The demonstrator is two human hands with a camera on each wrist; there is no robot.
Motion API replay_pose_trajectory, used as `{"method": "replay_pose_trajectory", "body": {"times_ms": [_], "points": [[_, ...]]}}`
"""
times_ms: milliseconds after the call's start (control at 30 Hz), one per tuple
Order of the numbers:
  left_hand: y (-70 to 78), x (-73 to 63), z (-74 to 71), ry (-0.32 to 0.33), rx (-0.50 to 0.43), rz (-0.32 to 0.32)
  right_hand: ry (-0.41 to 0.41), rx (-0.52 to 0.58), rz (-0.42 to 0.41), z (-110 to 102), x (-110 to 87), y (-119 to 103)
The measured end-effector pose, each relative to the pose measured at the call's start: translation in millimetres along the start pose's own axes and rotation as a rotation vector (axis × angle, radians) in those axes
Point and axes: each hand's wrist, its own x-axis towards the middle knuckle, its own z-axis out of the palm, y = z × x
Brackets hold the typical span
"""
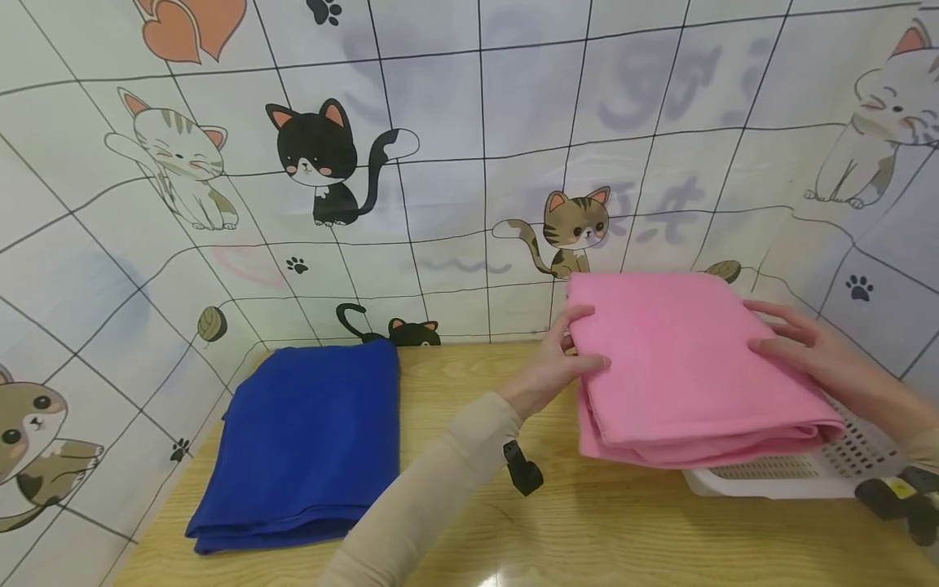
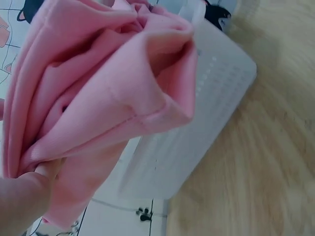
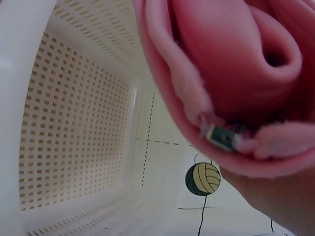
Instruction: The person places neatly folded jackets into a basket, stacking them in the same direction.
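Note:
A folded pink garment [image 1: 667, 359] is held up between both hands, tilted, with its layered folds facing me. My left hand [image 1: 552, 363] grips its left edge, and the left wrist view shows the thumb tucked into the folds. My right hand [image 1: 814, 346] holds the opposite edge, two of its fingers lying over the top and the rest hidden. Close up, an open tube-like end [image 2: 172, 83] of the cloth shows. A small green label [image 3: 221, 137] peeks out between the layers. The garment overlaps a white perforated basket [image 1: 770, 487].
On the left of the wooden table [image 1: 469, 522] lies a folded blue garment [image 1: 308, 440]. The basket's perforated wall [image 3: 74, 123] stands close beside the pink cloth. Behind the table hangs a white tile-patterned backdrop [image 1: 447, 196] with cartoon cats.

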Motion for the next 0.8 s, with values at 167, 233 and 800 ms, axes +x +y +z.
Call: {"method": "replay_pose_trajectory", "body": {"times_ms": [167, 233, 800], "points": [[-4.3, 0.8, 10.4, -0.045, -0.077, -0.023, 0.009, -0.028, 0.033, -8, -1.6, 7], [-5.9, 2.3, 12.7, -0.069, -0.086, -0.036, 0.015, -0.041, 0.044, -10, -2.7, 9], [-8.5, 12.3, 39.6, -0.141, -0.070, -0.091, 0.081, -0.137, 0.074, -31, -6.3, 31]]}}
